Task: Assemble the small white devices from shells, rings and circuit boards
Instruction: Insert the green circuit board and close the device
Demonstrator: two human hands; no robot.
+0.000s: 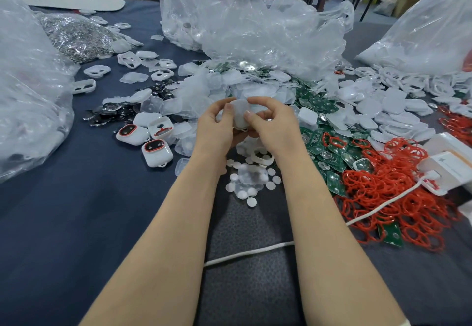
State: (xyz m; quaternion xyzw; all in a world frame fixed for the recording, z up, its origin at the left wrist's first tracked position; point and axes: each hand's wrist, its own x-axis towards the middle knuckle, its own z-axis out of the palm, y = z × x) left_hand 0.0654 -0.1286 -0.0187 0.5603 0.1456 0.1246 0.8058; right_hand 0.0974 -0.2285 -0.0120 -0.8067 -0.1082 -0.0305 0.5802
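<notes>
Both hands hold one small white device shell [240,115] above the table's middle. My left hand [215,128] grips its left side, thumb up near the top edge. My right hand [272,124] pinches it from the right, thumb pressed on its front face. Three assembled devices with red rings [143,136] lie to the left of my hands. Green circuit boards [329,152] spread to the right, and loose red rings [388,190] pile beyond them. White shells [393,111] heap at the right rear.
Small white discs [249,185] lie under my wrists. Clear plastic bags [245,24] stand at the back, left and right. Shiny metal parts [74,34] pile at the far left. A white box [449,162] with a white cable [255,251] sits at the right.
</notes>
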